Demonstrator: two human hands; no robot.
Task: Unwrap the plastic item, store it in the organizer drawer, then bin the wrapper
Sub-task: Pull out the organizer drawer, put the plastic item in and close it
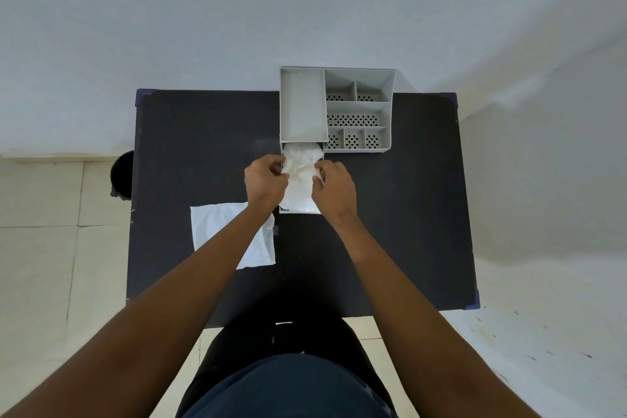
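Two hands: both are over the pulled-out drawer, with the crinkly white plastic item between them.
Left hand (265,179): its fingers are curled and pinch the left edge of the plastic item.
Right hand (334,184): its fingers are curled too and grip the right edge of the same item.
Plastic item (300,176): white and crumpled, it lies inside the drawer and fills it from front to back.
Drawer (298,211): grey, slid out toward the person from under the left part of the organizer; only its front lip and a bit of its side walls show.
Organizer (356,107): a grey box at the far edge of the table, with one long plain tray on the left and small bins with dotted floors on the right.
Wrapper (217,224): a flat white sheet on the table, near the drawer on the left, partly under the left forearm.
Table (407,214): dark and flat, holding the organizer and the wrapper.
Bin (122,175): a dark round shape on the floor, just beside the table's left edge; most of it is hidden.
Floor (37,248): pale tiles.
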